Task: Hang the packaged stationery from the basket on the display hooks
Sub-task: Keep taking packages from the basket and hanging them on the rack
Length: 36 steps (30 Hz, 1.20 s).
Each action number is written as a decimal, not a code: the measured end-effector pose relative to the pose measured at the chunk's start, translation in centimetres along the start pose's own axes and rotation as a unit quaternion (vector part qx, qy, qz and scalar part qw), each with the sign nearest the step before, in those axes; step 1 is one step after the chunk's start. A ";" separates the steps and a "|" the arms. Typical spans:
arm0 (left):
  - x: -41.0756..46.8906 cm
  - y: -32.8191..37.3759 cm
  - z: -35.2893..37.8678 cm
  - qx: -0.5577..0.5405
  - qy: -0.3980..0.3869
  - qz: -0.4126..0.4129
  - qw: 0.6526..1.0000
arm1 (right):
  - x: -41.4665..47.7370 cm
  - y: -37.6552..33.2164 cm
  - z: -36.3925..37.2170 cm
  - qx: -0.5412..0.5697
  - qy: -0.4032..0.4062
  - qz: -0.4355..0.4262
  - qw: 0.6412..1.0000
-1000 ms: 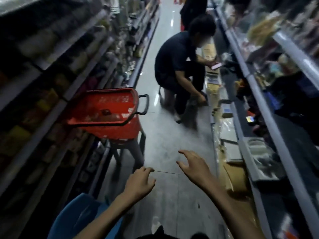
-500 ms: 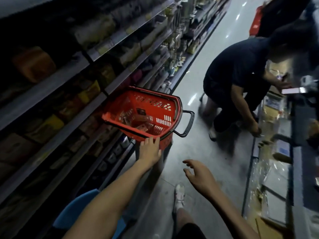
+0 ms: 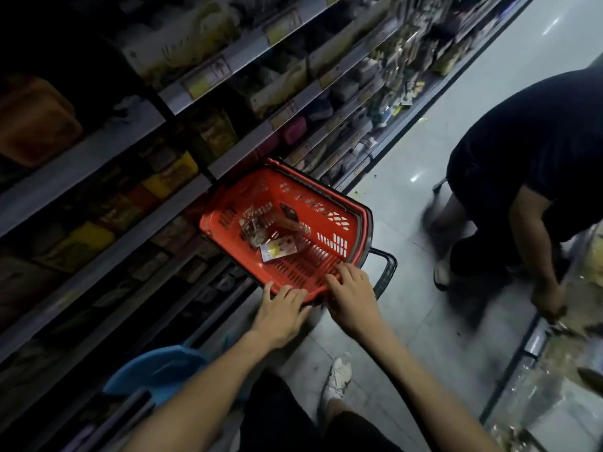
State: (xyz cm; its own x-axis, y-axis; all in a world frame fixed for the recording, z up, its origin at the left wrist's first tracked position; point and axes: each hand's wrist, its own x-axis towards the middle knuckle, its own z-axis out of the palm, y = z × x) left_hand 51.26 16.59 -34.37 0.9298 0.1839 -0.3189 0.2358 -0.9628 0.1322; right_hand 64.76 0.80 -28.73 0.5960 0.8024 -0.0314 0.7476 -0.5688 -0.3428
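Red basket [image 3: 303, 267]: stood beside the left shelves [image 3: 228, 60]. Packaged stationery [image 3: 277, 249]: lay loose inside it. Left hand [image 3: 280, 314], right hand [image 3: 350, 301]: fingers extended, rested on its near rim.

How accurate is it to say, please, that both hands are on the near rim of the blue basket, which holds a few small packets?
Not quite: the basket is red, not blue. The head view shows the left hand and the right hand on the near rim of the red basket, which holds a few small packets.
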 end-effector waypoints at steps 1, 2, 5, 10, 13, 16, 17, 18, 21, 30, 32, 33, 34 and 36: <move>0.1 -0.7 -0.1 -0.001 -0.002 0.016 1.000 | 1.1 0.5 0.4 -0.018 -0.018 -0.019 0.999; 0.3 -1.4 -0.3 0.000 -0.011 0.035 0.999 | 2.0 1.1 0.8 -0.034 -0.040 -0.035 0.998; 0.9 -3.8 -1.6 0.006 -0.085 0.061 0.994 | 3.4 3.1 2.4 -0.072 -0.073 -0.078 0.992; 2.8 -9.7 -3.0 -0.010 -0.104 0.043 0.994 | 4.5 3.9 3.6 -0.091 -0.056 -0.104 0.989; 4.9 -13.9 -3.3 0.000 -0.121 0.057 0.991 | 5.9 3.3 3.1 -0.117 -0.055 -0.082 0.988; 7.1 -17.5 -4.2 0.018 -0.140 0.065 0.988 | 8.2 2.1 3.3 -0.162 -0.137 -0.025 0.977; 7.7 -18.7 -4.3 0.024 -0.135 0.070 0.988 | 8.9 1.7 3.4 -0.178 -0.185 -0.012 0.966; 8.5 -19.7 -4.5 0.031 -0.125 0.076 0.989 | 9.7 1.4 3.7 -0.192 -0.225 0.000 0.955; 10.4 -22.1 -4.8 0.042 -0.131 0.103 0.985 | 12.3 0.3 4.7 -0.197 -0.336 0.042 0.920; 14.6 -22.5 -3.4 -0.020 -0.157 0.038 0.987 | 21.5 -0.5 15.4 -0.090 -0.367 0.073 0.923; 14.5 -22.4 -3.1 -0.018 -0.152 0.026 0.988 | 23.8 0.3 18.4 -0.081 -0.310 0.078 0.944; 14.5 -22.4 -3.2 -0.018 -0.150 0.024 0.988 | 24.9 0.9 19.8 -0.086 -0.286 0.087 0.950; 14.5 -22.3 -3.3 -0.020 -0.152 0.021 0.988 | 25.8 1.8 21.4 -0.094 -0.269 0.100 0.953; 14.7 -21.9 -3.7 -0.025 -0.161 0.016 0.986 | 27.2 3.3 24.4 -0.107 -0.252 0.131 0.953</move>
State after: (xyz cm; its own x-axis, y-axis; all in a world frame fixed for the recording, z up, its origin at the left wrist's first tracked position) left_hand 60.76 41.15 -38.49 0.8002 0.0741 -0.5952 0.2294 -0.9547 0.1895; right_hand 76.27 25.14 -53.59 0.5950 0.5816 -0.5547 0.6666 -0.7427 -0.0638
